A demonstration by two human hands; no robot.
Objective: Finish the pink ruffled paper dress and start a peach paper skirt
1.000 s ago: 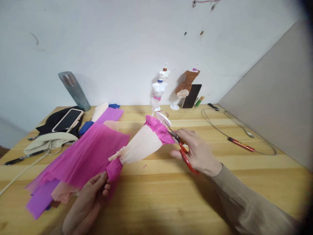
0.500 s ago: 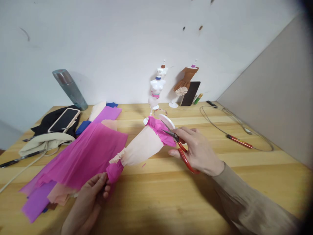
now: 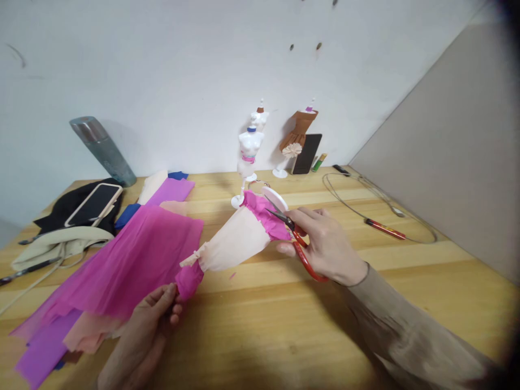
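Observation:
My left hand (image 3: pixel 148 325) pinches the magenta lower end of a small crepe-paper dress (image 3: pixel 233 241), a cream cone with a magenta ruffle at its wide end, held tilted above the wooden table (image 3: pixel 284 314). My right hand (image 3: pixel 325 246) grips red-handled scissors (image 3: pixel 298 244). Their blades are parted and point left into the magenta ruffle.
Sheets of magenta, purple and cream crepe paper (image 3: pixel 122 265) lie at the left. Behind them are a phone (image 3: pixel 93 203) on dark cloth, a grey bottle (image 3: pixel 103 151), two small mannequin stands (image 3: pixel 247 151), a dark phone (image 3: pixel 306 154) against the wall, and a wire loop with a red tool (image 3: pixel 384 227) at right.
The view has shifted, so everything sits slightly further left. The scissor blades have opened a little at the ruffle. Both hands keep their holds.

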